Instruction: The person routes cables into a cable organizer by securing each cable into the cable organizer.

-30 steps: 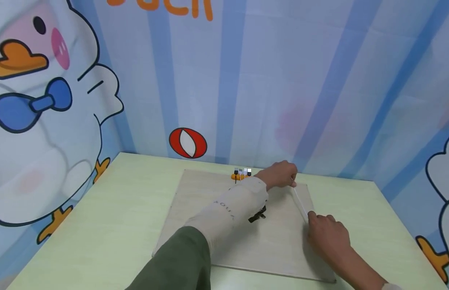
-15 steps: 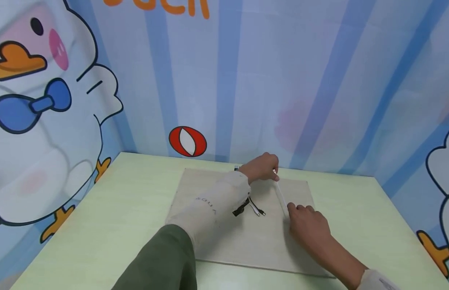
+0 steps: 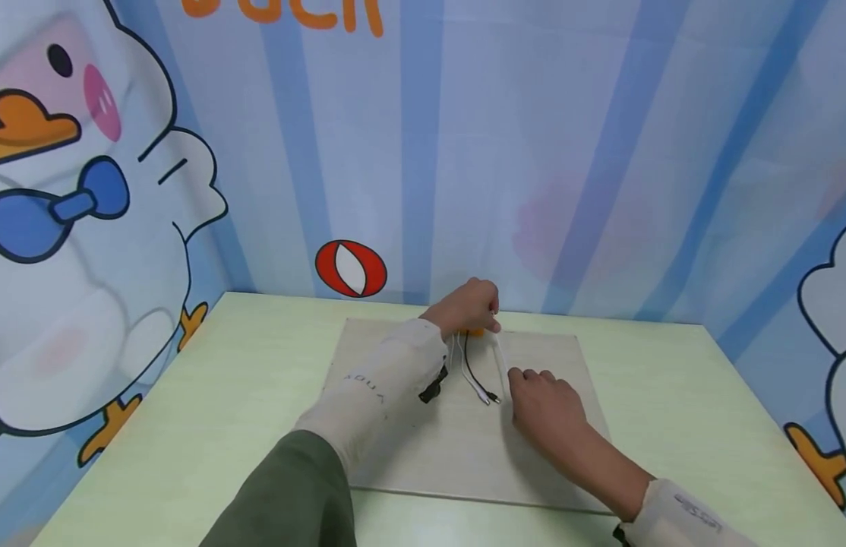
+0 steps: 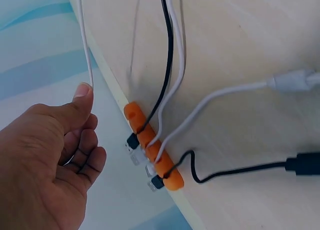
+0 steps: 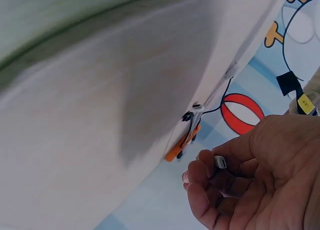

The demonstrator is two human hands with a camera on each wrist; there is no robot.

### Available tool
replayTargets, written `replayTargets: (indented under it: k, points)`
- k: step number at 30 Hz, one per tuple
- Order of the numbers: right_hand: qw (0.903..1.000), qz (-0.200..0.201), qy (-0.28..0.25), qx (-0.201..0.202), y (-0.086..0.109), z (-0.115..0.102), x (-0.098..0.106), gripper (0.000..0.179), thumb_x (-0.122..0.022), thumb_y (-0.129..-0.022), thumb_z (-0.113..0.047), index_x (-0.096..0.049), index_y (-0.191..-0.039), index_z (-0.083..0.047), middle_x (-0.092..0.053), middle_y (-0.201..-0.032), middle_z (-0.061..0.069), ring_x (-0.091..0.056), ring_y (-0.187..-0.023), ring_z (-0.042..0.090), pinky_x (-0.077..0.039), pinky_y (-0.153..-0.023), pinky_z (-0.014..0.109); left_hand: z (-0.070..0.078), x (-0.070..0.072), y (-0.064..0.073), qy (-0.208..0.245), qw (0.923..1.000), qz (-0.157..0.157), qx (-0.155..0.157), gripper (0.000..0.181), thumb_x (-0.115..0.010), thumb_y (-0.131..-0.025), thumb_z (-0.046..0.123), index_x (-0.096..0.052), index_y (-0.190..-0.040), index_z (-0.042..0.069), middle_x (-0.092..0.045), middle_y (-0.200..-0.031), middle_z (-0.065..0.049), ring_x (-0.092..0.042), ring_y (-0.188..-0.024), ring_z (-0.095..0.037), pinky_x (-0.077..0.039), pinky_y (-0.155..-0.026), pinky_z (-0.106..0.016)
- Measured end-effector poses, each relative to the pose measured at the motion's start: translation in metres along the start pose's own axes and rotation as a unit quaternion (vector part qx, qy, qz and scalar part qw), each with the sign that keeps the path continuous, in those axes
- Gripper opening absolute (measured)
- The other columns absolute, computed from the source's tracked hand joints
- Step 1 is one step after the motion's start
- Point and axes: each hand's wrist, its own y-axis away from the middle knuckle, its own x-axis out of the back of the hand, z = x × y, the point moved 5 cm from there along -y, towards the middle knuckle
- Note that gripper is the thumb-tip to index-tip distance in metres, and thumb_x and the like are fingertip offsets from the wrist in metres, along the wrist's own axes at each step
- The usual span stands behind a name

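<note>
My left hand (image 3: 467,304) pinches a white cable (image 4: 85,39) between thumb and fingers, close beside an orange cable holder (image 4: 152,145). From there the cable runs toward my right hand (image 3: 549,414), whose curled fingers hold its small white plug (image 5: 220,162). The holder has several cables lying in its slots, black and white, with USB plugs (image 4: 134,142) sticking out past its outer side. In the left wrist view a free slot shows near the holder's upper end. My left hand covers most of the holder in the head view.
A beige board (image 3: 464,463) lies on the pale yellow table (image 3: 211,425). Other cable ends (image 3: 487,399) lie across its middle. A thicker black connector (image 4: 305,164) and a white one (image 4: 295,80) rest on it. A printed blue curtain (image 3: 478,152) stands right behind the table.
Both hands have moved left together over the board, the white cable stretched between them. My left hand has come over to the orange holder, and the cable ends on the board are now uncovered.
</note>
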Motion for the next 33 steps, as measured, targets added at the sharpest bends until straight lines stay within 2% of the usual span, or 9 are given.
replayTargets:
  k: [3,6,10,13,18,23,27,33]
  points:
    - [1.0,-0.003,-0.003,0.002,-0.003,-0.006,0.002,0.01,-0.076,-0.098,0.002,-0.067,-0.099,-0.001,-0.069,-0.084,0.012,-0.064,-0.071,0.027,-0.054,-0.059,0.041,0.005,0.01,0.019,0.021,0.9997,0.005,0.006,0.016,-0.085,-0.104,0.017,-0.071,-0.097,0.011,-0.067,-0.097,-0.004,-0.055,-0.083,-0.016,-0.047,-0.077,-0.031]
    - [0.9999,-0.008,-0.013,0.003,-0.007,-0.009,0.002,0.009,-0.076,-0.098,0.003,-0.067,-0.1,0.0,-0.068,-0.085,0.013,-0.064,-0.072,0.028,-0.055,-0.061,0.041,0.004,0.011,0.023,0.031,0.9994,0.016,-0.001,0.013,-0.083,-0.104,0.014,-0.072,-0.099,0.009,-0.068,-0.1,-0.006,-0.057,-0.082,-0.017,-0.047,-0.077,-0.03]
    - [0.9993,-0.015,-0.032,0.011,-0.012,-0.014,-0.001,0.008,-0.075,-0.099,0.004,-0.069,-0.102,0.002,-0.068,-0.088,0.014,-0.064,-0.075,0.028,-0.057,-0.064,0.041,0.0,0.01,0.021,0.031,0.9991,0.023,-0.015,0.013,-0.084,-0.104,0.012,-0.072,-0.098,0.01,-0.069,-0.098,-0.006,-0.057,-0.08,-0.017,-0.047,-0.076,-0.031]
    - [0.9988,-0.01,-0.042,0.022,-0.016,-0.019,-0.002,0.008,-0.076,-0.1,0.004,-0.069,-0.102,0.003,-0.067,-0.089,0.015,-0.063,-0.076,0.029,-0.058,-0.066,0.042,-0.003,0.009,0.02,0.029,0.9988,0.03,-0.024,0.01,-0.084,-0.103,0.011,-0.076,-0.103,0.006,-0.071,-0.1,-0.007,-0.059,-0.082,-0.018,-0.048,-0.076,-0.031]
    - [0.9979,0.005,-0.049,0.041,-0.021,-0.026,-0.005,0.009,-0.077,-0.1,0.003,-0.068,-0.099,0.002,-0.064,-0.088,0.015,-0.061,-0.076,0.029,-0.057,-0.066,0.041,-0.009,0.012,0.022,0.029,0.9984,0.045,-0.018,0.015,-0.084,-0.102,0.007,-0.08,-0.114,0.0,-0.075,-0.107,-0.011,-0.063,-0.088,-0.02,-0.049,-0.079,-0.031]
    - [0.9976,0.003,-0.052,0.046,-0.024,-0.028,-0.009,0.007,-0.075,-0.099,0.006,-0.07,-0.101,0.003,-0.065,-0.09,0.015,-0.06,-0.078,0.028,-0.057,-0.069,0.041,-0.008,0.012,0.022,0.021,0.9983,0.049,-0.021,0.016,-0.084,-0.101,0.004,-0.081,-0.116,-0.002,-0.077,-0.112,-0.014,-0.066,-0.092,-0.021,-0.051,-0.082,-0.031]
    - [0.9973,0.009,-0.056,0.046,-0.027,-0.027,-0.012,0.007,-0.073,-0.098,0.009,-0.07,-0.101,0.003,-0.065,-0.089,0.015,-0.061,-0.078,0.029,-0.057,-0.068,0.042,-0.006,0.01,0.021,0.009,0.9983,0.049,-0.031,0.012,-0.084,-0.101,0.002,-0.08,-0.112,-0.002,-0.076,-0.108,-0.014,-0.061,-0.086,-0.019,-0.048,-0.08,-0.031]
    - [0.9967,0.004,-0.066,0.047,-0.027,-0.026,-0.012,0.004,-0.072,-0.103,0.005,-0.072,-0.1,0.003,-0.065,-0.089,0.014,-0.061,-0.077,0.029,-0.057,-0.068,0.041,-0.002,0.003,0.017,-0.033,0.9971,0.04,-0.055,0.008,-0.084,-0.101,0.001,-0.079,-0.107,-0.001,-0.073,-0.098,-0.011,-0.054,-0.081,-0.017,-0.045,-0.078,-0.03]
